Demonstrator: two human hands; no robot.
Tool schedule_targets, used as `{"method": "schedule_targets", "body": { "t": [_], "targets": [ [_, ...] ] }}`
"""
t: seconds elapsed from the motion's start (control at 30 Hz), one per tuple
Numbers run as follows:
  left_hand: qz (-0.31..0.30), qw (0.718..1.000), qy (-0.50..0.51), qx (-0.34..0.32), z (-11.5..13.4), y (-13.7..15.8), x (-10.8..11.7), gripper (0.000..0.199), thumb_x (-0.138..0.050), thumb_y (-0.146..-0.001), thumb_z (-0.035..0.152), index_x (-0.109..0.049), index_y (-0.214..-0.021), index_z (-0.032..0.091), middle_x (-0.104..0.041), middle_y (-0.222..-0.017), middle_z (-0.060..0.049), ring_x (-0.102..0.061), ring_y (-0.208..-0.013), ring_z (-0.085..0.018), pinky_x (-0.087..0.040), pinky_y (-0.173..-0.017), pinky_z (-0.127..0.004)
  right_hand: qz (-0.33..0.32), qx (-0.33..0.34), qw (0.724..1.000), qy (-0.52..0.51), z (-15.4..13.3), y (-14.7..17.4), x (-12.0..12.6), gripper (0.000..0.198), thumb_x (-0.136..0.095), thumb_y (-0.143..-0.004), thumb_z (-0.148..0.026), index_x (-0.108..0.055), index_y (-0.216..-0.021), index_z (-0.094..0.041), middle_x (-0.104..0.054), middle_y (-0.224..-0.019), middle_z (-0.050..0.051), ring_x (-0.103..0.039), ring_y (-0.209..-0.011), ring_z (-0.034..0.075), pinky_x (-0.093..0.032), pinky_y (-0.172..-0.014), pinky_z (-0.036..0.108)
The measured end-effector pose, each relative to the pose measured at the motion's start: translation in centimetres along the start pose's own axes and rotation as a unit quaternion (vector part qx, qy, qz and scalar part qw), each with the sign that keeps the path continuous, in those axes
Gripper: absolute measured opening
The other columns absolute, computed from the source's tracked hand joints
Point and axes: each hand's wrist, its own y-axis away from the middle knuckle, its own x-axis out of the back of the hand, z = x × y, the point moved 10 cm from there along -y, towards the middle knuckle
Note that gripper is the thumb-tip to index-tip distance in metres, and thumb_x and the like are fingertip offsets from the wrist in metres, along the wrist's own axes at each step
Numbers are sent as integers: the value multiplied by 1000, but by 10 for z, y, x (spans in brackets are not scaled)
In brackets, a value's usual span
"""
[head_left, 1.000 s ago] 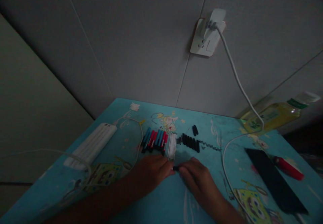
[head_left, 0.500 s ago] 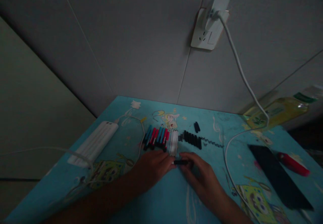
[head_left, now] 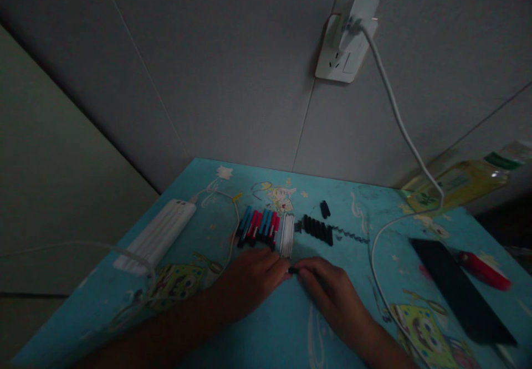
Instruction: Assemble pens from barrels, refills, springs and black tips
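Note:
My left hand [head_left: 258, 276] is closed on the pale end of a small pen, most of which its fingers hide. My right hand [head_left: 332, 287] pinches the black part [head_left: 293, 270] of this pen, and only a short dark length shows between the two hands. Just beyond the fingers, several slim white pen barrels [head_left: 286, 236] lie side by side. To their left is a row of blue and red pen pieces with black ends [head_left: 258, 227]. On the right, several black caps or tubes [head_left: 318, 230] lie in a row, with a few more black pieces [head_left: 325, 209] behind.
A white power strip [head_left: 155, 236] lies at the left of the blue patterned table [head_left: 257, 336]. At the right are a dark flat slab [head_left: 461, 291], a red-handled object [head_left: 484, 272] and a bottle of yellow liquid [head_left: 461, 183]. A white cable [head_left: 390, 97] hangs from the wall socket [head_left: 344, 53].
My right hand's fingers have moved left along the black part and cover more of it. The hands are closer together. The laid-out rows look the same.

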Motion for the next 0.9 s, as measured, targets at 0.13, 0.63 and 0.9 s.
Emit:
{"method": "schedule_targets", "body": {
  "t": [0.13,0.63,0.9],
  "targets": [
    [3,1000,15,19,-4,0,-1,12,-50,-100,27,-59,-103,19,-61,-80,-1,-61,-75,-18,-47,-66,-30,26,31,999,7,-6,0,3,13,-52,-98,-22,-65,-99,-22,-66,-95,5,-63,-88,18,-51,-80,29],
    [-37,998,13,51,-9,0,-7,19,-48,-100,24,-57,-116,22,-63,-83,-1,-65,-75,-17,-48,-66,-28,68,-20,997,31,6,-1,18,18,-51,-98,-29,-67,-103,-22,-71,-92,3,-67,-82,18,-52,-75,27],
    [-54,994,43,81,-17,-3,-2,18,-40,-101,21,-58,-105,20,-61,-86,-2,-63,-76,-17,-48,-64,-26,191,-68,978,41,17,9,58,20,-55,-95,-37,-66,-103,-22,-71,-90,4,-67,-81,20,-53,-63,25]
  ]
}}
